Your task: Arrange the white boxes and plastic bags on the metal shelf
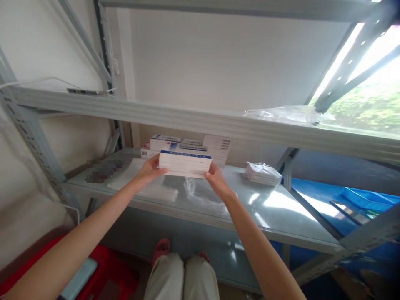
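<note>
A stack of white cartons (185, 163) with a blue strip along the top is held level between my two hands, above the shelf. My left hand (152, 168) grips its left end, thumb at the front lower corner. At the opposite end my right hand (216, 179) is closed on the same stack. Behind it stand more white and blue cartons (165, 141) and a taller white stack (218, 146). Crumpled clear plastic (203, 193) lies on the shelf below my hands, beside a flat white plastic sheet (156, 192).
A plastic-wrapped white bundle (263, 173) sits on the grey metal shelf (243, 200) to the right. Above, a shelf beam (187, 118) crosses the view, with clear plastic (284, 113) on it. A red stool (115, 266) stands lower left, and a blue bin (368, 200) lies right.
</note>
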`<state>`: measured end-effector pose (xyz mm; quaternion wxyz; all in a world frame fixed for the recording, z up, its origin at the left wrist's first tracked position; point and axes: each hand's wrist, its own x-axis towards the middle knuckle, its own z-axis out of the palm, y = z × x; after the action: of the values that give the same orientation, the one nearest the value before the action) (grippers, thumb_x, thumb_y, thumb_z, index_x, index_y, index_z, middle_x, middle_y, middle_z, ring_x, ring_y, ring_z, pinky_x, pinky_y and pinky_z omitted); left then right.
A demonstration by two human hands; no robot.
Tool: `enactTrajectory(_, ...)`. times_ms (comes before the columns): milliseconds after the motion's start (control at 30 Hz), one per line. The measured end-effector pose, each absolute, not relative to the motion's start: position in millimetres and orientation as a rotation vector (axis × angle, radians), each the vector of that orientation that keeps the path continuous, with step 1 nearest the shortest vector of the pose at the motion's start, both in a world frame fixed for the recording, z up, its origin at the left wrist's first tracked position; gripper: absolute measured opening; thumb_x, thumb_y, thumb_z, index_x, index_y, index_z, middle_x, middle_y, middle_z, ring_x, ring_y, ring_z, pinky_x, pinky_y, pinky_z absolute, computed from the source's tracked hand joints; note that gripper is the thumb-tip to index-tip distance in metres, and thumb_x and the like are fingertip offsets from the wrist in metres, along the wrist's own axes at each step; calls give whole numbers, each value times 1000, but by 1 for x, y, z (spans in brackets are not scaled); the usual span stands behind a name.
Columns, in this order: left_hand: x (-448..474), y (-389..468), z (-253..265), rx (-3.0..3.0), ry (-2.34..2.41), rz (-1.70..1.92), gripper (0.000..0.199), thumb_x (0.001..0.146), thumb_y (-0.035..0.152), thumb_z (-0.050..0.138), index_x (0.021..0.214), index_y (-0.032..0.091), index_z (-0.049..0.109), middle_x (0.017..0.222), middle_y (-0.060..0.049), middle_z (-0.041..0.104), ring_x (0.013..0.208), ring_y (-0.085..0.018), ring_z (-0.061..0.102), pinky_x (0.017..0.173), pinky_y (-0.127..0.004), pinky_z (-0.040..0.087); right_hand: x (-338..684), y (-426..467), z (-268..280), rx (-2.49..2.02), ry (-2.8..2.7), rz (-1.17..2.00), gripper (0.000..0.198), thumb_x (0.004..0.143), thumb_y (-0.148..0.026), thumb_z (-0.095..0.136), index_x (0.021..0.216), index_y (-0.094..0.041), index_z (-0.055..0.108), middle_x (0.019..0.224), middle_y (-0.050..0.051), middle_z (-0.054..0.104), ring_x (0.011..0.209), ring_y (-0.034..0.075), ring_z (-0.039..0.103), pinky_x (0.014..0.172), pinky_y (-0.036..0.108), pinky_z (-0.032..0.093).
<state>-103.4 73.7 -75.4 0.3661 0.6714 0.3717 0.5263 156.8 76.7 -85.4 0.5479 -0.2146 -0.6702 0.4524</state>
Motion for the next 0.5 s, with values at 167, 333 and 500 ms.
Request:
enactTrajectory(167,-112,87,-71,1700,963,1435,88,51,65,75,120,13,57,117,-15,64,117,-33,53,98,-40,44,139,99,-99,-517,-1466,1072,62,72,-53,65,127,-30,50,135,3,51,127,24,44,106,43,37)
enactTrajectory(333,-121,112,-62,1733,966,1444,84,53,61,76,121,15,57,120,-12,63,119,-32,51,101,-39,42,123,121,-96,-454,-1380,1147,59,72,-50,65,125,-30,51,128,3,57,119,24,52,102,42,42)
enactTrajectory(500,-130,150,-51,1794,965,1431,76,61,59,72,123,17,56,123,-11,61,119,-30,52,100,-36,43,107,153,-80,-465,-1315,1100,56,75,-49,57,126,-27,49,133,5,53,123,23,49,102,39,42)
